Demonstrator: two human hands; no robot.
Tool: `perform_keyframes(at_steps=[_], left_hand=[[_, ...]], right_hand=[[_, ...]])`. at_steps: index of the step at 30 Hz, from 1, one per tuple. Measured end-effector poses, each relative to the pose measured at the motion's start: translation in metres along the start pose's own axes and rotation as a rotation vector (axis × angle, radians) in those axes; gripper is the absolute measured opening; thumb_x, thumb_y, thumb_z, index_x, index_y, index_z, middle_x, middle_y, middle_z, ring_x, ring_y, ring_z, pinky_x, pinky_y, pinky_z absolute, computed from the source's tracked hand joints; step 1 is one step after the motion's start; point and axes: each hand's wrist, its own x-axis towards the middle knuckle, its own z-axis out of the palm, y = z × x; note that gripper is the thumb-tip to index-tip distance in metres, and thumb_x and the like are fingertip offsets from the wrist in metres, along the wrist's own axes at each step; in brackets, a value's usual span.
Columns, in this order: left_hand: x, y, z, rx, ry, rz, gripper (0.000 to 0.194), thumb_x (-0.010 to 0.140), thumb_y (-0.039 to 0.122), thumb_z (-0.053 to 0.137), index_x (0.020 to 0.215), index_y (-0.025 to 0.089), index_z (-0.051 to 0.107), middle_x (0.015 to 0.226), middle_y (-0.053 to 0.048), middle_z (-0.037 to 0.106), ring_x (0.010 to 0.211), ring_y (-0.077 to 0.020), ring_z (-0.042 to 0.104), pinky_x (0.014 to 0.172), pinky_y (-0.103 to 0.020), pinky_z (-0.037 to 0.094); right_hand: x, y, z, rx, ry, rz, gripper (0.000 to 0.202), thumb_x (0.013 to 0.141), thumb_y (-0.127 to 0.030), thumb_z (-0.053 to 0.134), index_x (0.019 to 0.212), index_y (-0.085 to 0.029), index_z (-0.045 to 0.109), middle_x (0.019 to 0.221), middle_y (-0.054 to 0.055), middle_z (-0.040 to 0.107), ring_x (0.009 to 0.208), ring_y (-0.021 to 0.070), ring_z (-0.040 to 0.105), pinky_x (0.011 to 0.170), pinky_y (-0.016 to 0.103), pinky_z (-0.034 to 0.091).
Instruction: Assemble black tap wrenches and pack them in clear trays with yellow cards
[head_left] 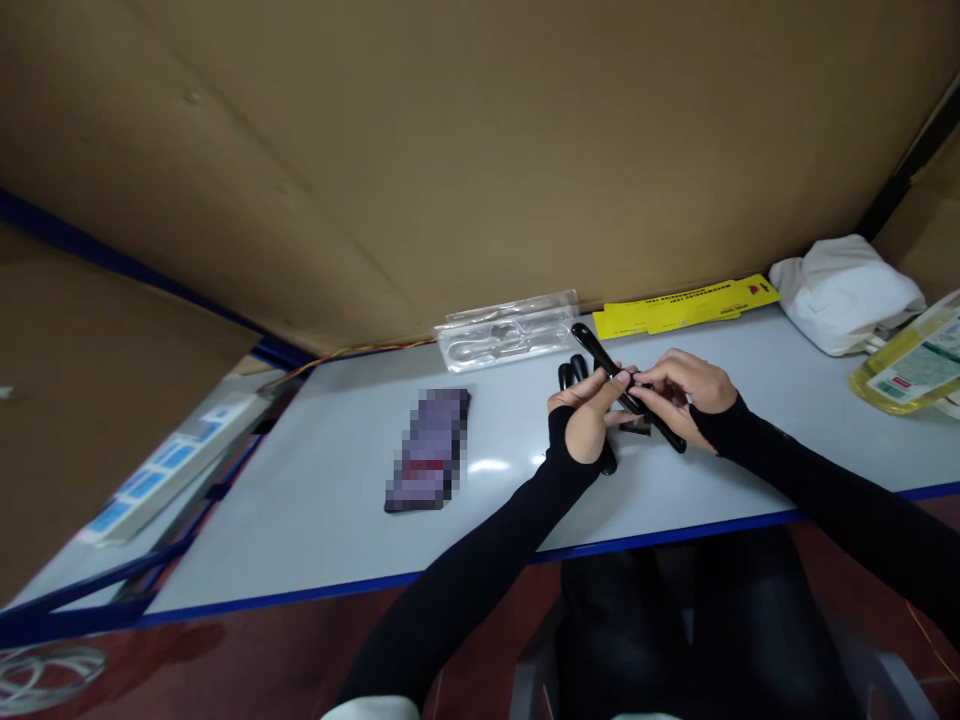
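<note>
A glossy black spokeshave [595,350], long with a handle at each end, slants over the table between my hands. My left hand [589,415] is closed around its middle, thumb on top. My right hand [679,385] is also closed, its fingertips pinched together at the spokeshave's middle; any small part between them is hidden. Under and behind my left hand lie more black handles [578,367], mostly covered by it. A small dark flat piece [636,426] shows just below the held spokeshave.
Clear plastic blister packs [510,335] and yellow printed cards [686,308] lie along the back wall. A white cloth bundle [844,295] and a bottle of yellow liquid [911,360] stand at the right. A pixelated purple object [429,445] lies left; a power strip [176,465] is beyond it.
</note>
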Motion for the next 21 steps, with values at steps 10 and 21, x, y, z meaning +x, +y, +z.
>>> perform_keyframes(at_steps=[10,21], left_hand=[[-0.011,0.003,0.014,0.114,-0.015,0.249,0.041,0.072,0.047,0.091,0.099,0.017,0.085,0.102,-0.009,0.079,0.072,-0.0175,0.071,0.062,-0.029,0.061],[0.1,0.076,-0.078,1.584,0.44,0.567,0.059,0.078,0.025,0.082,0.135,0.028,0.071,0.154,-0.016,0.054,0.147,-0.0425,0.038,0.117,-0.061,0.036]], right_hand=[[0.002,-0.006,0.007,0.458,-0.028,0.406,0.033,0.098,-0.052,0.067,0.109,-0.023,0.056,0.084,0.002,0.066,0.05,0.0122,0.056,0.038,0.023,0.043],[0.024,-0.017,-0.014,1.013,-0.261,0.909,0.059,0.074,-0.072,0.082,0.082,-0.022,0.052,0.058,-0.005,0.056,0.033,0.006,0.039,0.023,0.018,0.026]])
